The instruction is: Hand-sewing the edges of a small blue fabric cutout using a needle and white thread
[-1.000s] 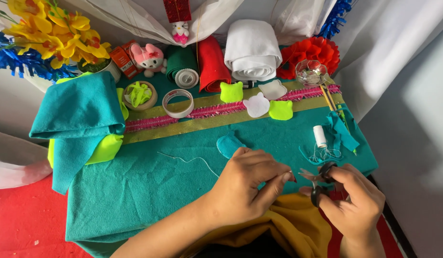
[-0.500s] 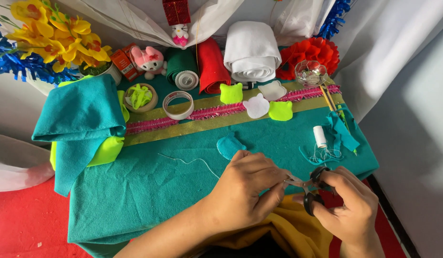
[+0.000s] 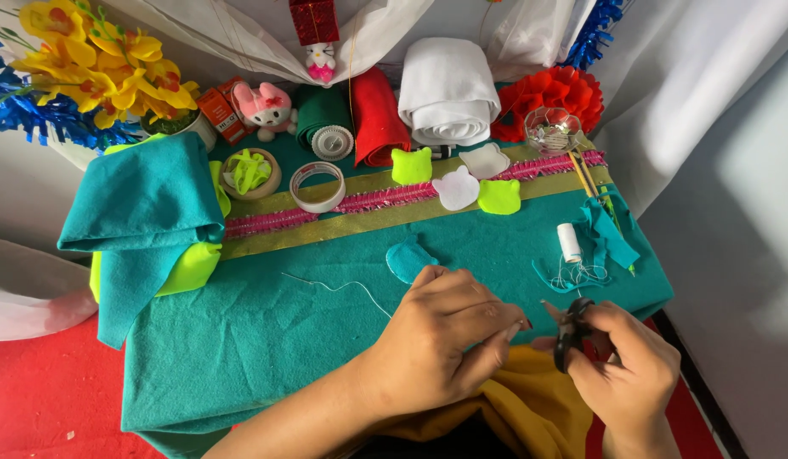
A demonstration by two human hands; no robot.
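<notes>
Since the earlier frames, the small black scissors (image 3: 571, 333) have been brought closer to the left hand (image 3: 441, 340), and the gap between the 2 hands has narrowed. The scissors are gripped by the right hand (image 3: 630, 374) at the near right edge of the tabletop (image 3: 266, 340). The left hand's fingers are pinched together just left of the blades; what is pinched cannot be told. A teal felt cutout (image 3: 409, 259) lies just beyond the left hand. At the far left, green scraps are held in a small round bowl (image 3: 250, 172). At the far right, small shiny pieces are held in a clear glass dish (image 3: 552, 129).
</notes>
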